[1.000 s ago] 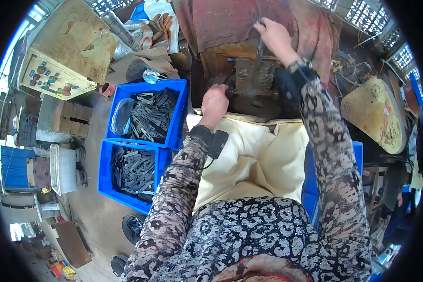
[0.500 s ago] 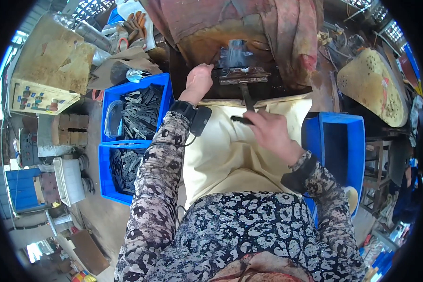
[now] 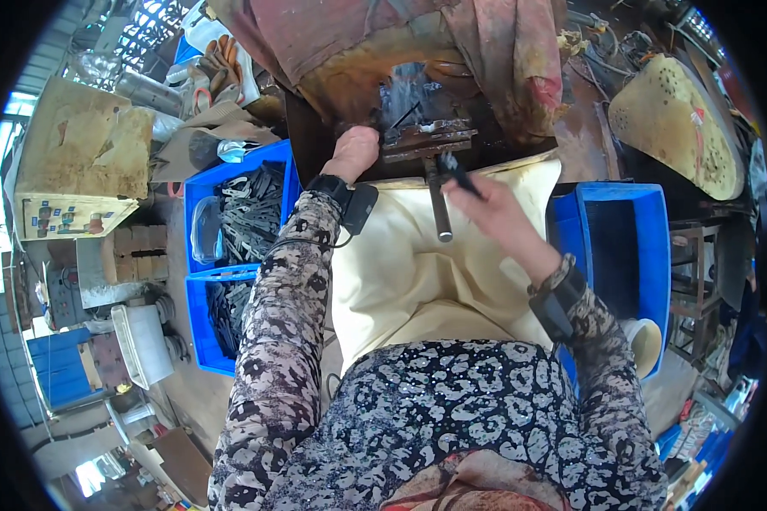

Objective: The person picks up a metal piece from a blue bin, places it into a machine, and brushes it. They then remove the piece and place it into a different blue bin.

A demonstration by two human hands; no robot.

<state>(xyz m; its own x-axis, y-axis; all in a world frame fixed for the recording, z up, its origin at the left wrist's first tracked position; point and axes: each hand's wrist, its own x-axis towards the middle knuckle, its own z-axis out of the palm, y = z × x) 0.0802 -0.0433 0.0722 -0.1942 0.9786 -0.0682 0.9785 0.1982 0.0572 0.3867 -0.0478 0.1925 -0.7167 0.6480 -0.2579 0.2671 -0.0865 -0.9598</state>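
Note:
My right hand (image 3: 496,211) is closed on a short dark metal strip (image 3: 460,175), its pale tip tilted up toward the fixture. Just left of that hand, the bar handle (image 3: 439,209) of a wet metal clamp-like fixture (image 3: 428,140) points toward me, with no hand on it. My left hand (image 3: 354,153) is curled closed at the fixture's left end. Whatever its fingers may hold is hidden. Beyond the fixture, a thin dark piece (image 3: 405,116) lies slanted in front of a bluish-grey wet spray or blur (image 3: 405,89).
Two blue bins (image 3: 291,183) of dark metal strips stand at my left, a clear plastic box (image 3: 206,228) in the far one. A blue bin (image 3: 584,247) stands right. Stained cloth (image 3: 341,30) hangs over the machine; a cream apron (image 3: 400,281) covers my lap.
My right hand has let go of the fixture's handle and moved slightly right, its dark strip now turned upward. The handle has swung to point nearly straight at me. The whole view has shifted slightly.

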